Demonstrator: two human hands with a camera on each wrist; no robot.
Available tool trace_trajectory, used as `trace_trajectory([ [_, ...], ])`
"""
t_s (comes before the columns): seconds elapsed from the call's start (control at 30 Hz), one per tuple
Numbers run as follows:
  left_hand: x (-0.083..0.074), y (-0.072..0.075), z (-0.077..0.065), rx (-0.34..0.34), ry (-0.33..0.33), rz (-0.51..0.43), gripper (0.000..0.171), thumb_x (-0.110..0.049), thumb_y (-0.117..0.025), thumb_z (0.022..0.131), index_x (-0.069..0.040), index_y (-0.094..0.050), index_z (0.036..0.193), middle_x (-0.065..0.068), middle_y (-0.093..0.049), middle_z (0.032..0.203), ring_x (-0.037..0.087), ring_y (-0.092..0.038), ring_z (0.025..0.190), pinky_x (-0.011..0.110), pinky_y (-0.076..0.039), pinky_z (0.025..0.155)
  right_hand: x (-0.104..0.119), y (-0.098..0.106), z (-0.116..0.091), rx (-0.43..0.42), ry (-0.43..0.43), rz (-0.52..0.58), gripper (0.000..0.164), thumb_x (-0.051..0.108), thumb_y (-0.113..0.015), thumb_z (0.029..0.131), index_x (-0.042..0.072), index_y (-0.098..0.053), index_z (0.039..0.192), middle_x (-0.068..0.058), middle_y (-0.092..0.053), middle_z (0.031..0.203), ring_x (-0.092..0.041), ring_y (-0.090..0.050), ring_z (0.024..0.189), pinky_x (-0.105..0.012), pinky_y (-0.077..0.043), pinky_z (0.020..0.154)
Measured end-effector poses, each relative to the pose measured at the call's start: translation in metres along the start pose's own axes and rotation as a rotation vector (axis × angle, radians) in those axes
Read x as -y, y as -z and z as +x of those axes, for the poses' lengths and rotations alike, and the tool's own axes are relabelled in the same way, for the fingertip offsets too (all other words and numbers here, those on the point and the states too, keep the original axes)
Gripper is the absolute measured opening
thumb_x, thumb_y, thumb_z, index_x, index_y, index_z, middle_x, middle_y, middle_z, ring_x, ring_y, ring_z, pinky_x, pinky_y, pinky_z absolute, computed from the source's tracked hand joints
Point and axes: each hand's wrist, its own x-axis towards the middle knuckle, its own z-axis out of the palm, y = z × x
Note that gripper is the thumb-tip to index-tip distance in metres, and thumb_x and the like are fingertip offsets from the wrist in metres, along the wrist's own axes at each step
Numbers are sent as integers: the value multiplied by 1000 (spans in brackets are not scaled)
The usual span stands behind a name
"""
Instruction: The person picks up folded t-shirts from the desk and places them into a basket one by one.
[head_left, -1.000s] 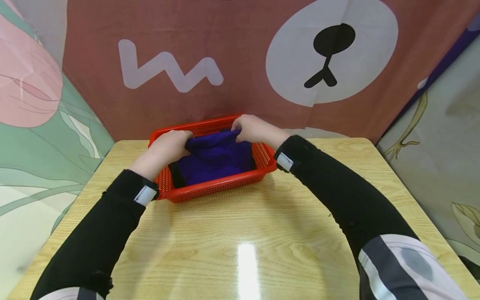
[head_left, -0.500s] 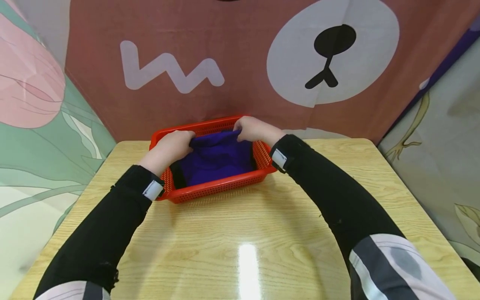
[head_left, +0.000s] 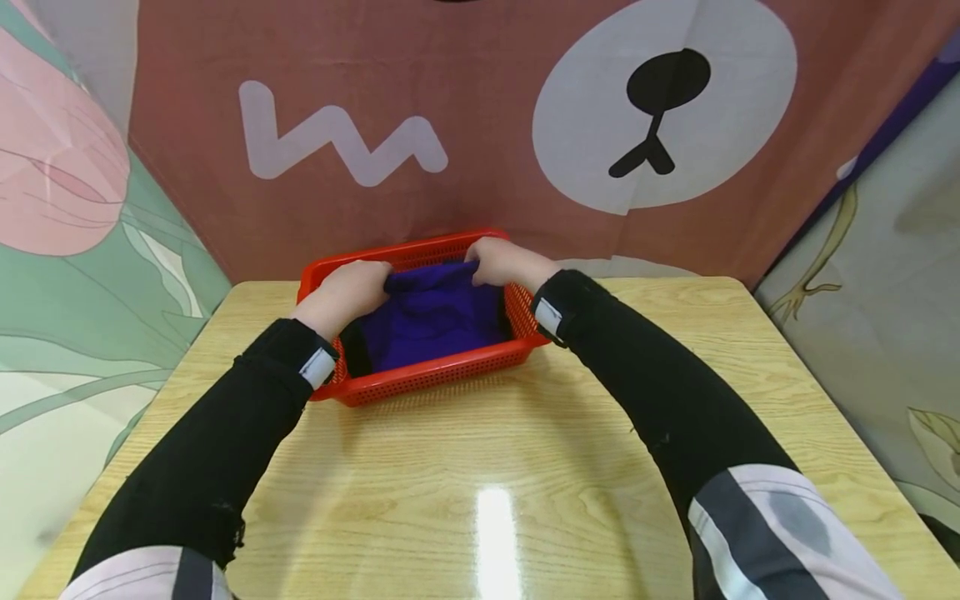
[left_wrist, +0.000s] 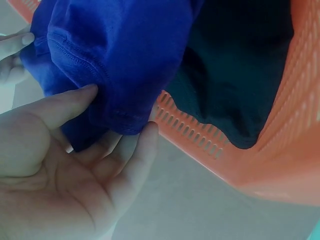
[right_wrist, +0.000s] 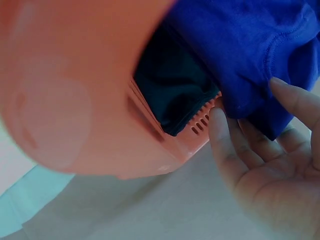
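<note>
A purple-blue garment [head_left: 438, 321] with a stitched hem lies in the red plastic basket [head_left: 438, 372], its far edge lifted. My left hand [head_left: 347, 293] pinches one end of that edge; in the left wrist view the thumb [left_wrist: 75, 102] lies on the cloth with fingers behind it. At the other end of the same edge, my right hand [head_left: 510, 262] pinches the cloth between thumb and fingers. Under the garment lies a black cloth [left_wrist: 245, 65], showing along both sides. The garment's kind is hard to tell while it is folded.
The basket stands at the back of a wood-grain table [head_left: 450, 467], close to a brown hanging cloth [head_left: 480, 200] with a printed bear face. Patterned cloths hang on the left and right. A bright light reflection falls on the table's front.
Both forearms have shifted slightly inward, and the wrists have turned a little. The hands still pinch the garment's edge, which stays nearly in place.
</note>
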Motion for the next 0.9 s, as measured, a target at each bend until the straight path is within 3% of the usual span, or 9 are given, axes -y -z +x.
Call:
trace_trajectory([
  [0.3,0,0,1,33,8,3,13,-4,-58,93,-1,-59,105,16,-62,99,32,-57,88,49,-47,89,-1,-1,1,22,-16,-10,44,11,-65,93,1,-55,134,-14,-55,133,-26,-52,118,-37,-41,102],
  [0.9,1,2,0,79,38,2,13,-8,-60,93,-1,-57,104,13,-58,90,31,-54,83,44,-46,78,4,2,1,36,-10,-21,42,13,-65,93,3,-56,133,-13,-54,134,-25,-52,117,-37,-40,103],
])
